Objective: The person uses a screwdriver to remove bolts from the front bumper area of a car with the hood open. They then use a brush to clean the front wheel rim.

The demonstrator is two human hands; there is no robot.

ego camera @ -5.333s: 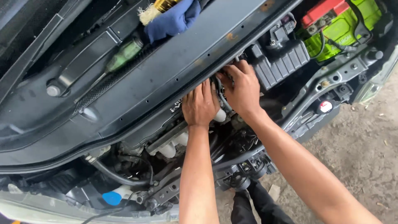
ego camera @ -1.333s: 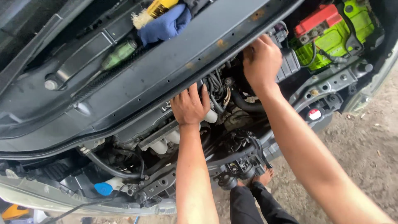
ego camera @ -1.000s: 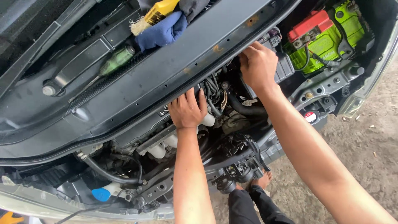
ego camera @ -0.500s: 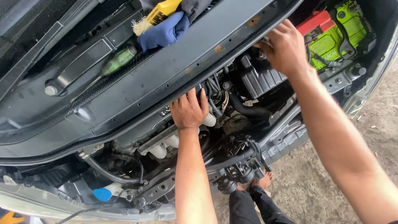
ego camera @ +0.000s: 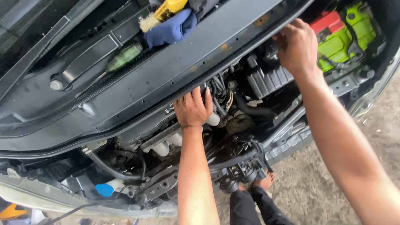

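I look down into an open car engine bay. My left hand (ego camera: 192, 109) reaches in under the dark cowl panel (ego camera: 175, 71), fingers curled among hoses and wiring, fingertips hidden. My right hand (ego camera: 296, 46) is up at the right end of the cowl panel's edge, above the ribbed black engine cover (ego camera: 266, 81); its fingers curl over the edge, and what they hold is hidden. A black hose (ego camera: 250, 109) runs between the two hands.
A green and red battery (ego camera: 343, 35) sits at top right. A blue cloth (ego camera: 171, 30), a yellow-handled brush (ego camera: 160, 13) and a green-handled screwdriver (ego camera: 123, 57) lie on the cowl. A blue reservoir cap (ego camera: 103, 189) is low left. My feet stand on dirt ground (ego camera: 308, 187).
My right hand has risen from beside my left hand, deep in the bay, up and right to the cowl panel's edge. My left hand has stayed in place.
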